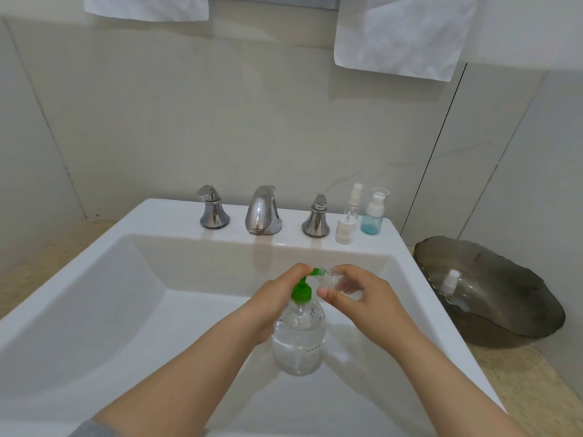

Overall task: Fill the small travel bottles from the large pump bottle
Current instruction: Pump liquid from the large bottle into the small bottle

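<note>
My left hand (277, 298) presses the green pump of the big bottle (299, 339) (standing in the sink (94, 279)); my right hand (356, 294) grips a small clear bottle (339, 280) at the spout.

The large pump bottle (299, 339) stood upright over the basin, clear-bodied, about half full of clear liquid, its green pump head pointing right. A small clear travel bottle (342, 282) was tilted with its mouth right at the green nozzle. Three more small bottles waited on the sink ledge: a white-capped one (344, 230), a clear spray one (353, 200) and a blue-tinted one (373, 219). Another spray bottle (449, 282) lay in the dark dish.
</note>
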The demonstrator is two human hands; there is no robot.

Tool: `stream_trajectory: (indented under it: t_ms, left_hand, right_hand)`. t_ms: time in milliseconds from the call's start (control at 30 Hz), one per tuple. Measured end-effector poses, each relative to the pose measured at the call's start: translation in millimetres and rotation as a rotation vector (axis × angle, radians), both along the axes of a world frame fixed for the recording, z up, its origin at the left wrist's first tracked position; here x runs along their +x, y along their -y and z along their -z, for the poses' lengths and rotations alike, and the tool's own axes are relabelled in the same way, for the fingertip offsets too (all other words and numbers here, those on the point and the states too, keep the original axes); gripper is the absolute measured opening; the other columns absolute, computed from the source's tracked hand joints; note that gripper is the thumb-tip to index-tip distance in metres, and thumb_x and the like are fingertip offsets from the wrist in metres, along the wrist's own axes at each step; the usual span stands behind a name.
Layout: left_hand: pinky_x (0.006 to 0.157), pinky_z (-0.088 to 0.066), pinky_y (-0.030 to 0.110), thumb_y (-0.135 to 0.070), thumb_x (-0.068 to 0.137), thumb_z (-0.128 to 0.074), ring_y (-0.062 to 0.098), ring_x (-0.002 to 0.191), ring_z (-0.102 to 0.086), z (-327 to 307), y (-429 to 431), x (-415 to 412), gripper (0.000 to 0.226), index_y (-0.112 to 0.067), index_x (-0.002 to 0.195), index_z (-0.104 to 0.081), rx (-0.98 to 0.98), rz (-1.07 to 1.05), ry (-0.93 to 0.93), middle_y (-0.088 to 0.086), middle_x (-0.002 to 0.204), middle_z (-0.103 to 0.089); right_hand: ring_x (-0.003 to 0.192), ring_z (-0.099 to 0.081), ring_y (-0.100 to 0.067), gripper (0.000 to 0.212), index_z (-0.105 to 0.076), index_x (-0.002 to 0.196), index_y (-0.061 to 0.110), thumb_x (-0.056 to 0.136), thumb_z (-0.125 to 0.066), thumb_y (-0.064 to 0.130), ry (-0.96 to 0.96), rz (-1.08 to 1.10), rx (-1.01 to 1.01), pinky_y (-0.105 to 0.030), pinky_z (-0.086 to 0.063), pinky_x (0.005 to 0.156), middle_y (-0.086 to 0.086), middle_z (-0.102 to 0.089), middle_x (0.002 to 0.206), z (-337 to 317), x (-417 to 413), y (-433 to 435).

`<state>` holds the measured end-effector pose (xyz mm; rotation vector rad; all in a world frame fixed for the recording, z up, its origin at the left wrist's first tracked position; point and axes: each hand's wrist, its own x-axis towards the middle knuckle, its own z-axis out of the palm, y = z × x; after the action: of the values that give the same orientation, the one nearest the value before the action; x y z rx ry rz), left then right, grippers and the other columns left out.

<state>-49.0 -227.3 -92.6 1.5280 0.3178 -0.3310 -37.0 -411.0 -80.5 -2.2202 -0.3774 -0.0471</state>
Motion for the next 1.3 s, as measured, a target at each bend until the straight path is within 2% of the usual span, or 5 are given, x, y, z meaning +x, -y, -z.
stream_trajectory:
  t_ms: [167,400,600,867,1300]
  left_hand:
    - [0.110,-0.046,0.048,-0.064,0.052,-0.073,0.032,0.117,-0.066,0.1,-3.1,0.6,0.077,-0.022,0.117,-0.073,-0.026,-0.008,0.002,0.012,0.122,-0.071]
    - [0.103,-0.048,0.042,-0.041,0.094,-0.061,0.029,0.109,-0.067,-1.7,-4.5,-1.7,0.039,-0.015,0.121,-0.071,-0.054,-0.018,0.009,0.014,0.122,-0.069]
    - [0.111,-0.045,0.048,-0.075,0.051,-0.072,0.026,0.117,-0.066,13.1,-2.9,3.6,0.082,-0.030,0.120,-0.072,-0.040,-0.026,0.033,0.005,0.125,-0.071]
    - [0.116,-0.038,0.048,-0.095,0.034,-0.069,0.027,0.123,-0.061,18.1,-0.5,7.5,0.107,-0.033,0.120,-0.071,-0.038,-0.039,0.049,0.002,0.126,-0.069]
    - [0.113,-0.041,0.047,-0.080,0.046,-0.066,0.026,0.116,-0.064,13.7,1.0,8.6,0.085,-0.028,0.113,-0.073,0.006,-0.029,0.018,0.004,0.119,-0.071]
  right_hand:
    - [0.099,-0.057,0.001,0.037,-0.060,0.110,0.039,0.078,-0.073,0.052,-0.006,-0.006,-0.022,-0.019,-0.044,0.083,0.013,-0.063,0.100,0.0,-0.9,-0.3]
    - [0.099,-0.057,-0.001,0.036,-0.058,0.109,0.041,0.078,-0.072,0.053,0.000,-0.010,-0.040,-0.021,-0.045,0.084,0.012,-0.063,0.099,-0.1,-1.7,-0.3]
    - [0.100,-0.057,-0.002,0.037,-0.058,0.110,0.040,0.078,-0.072,0.053,-0.001,-0.008,-0.030,-0.020,-0.044,0.083,0.012,-0.063,0.100,0.3,-0.7,1.1]
    - [0.100,-0.057,0.000,0.038,-0.061,0.112,0.037,0.078,-0.073,0.052,-0.001,-0.003,0.016,-0.015,-0.042,0.081,0.011,-0.064,0.101,-0.8,0.2,1.8]
    - [0.101,-0.057,0.000,0.038,-0.060,0.112,0.038,0.079,-0.073,0.050,0.002,-0.002,0.016,-0.014,-0.041,0.080,0.011,-0.063,0.102,-1.5,-0.1,0.3]
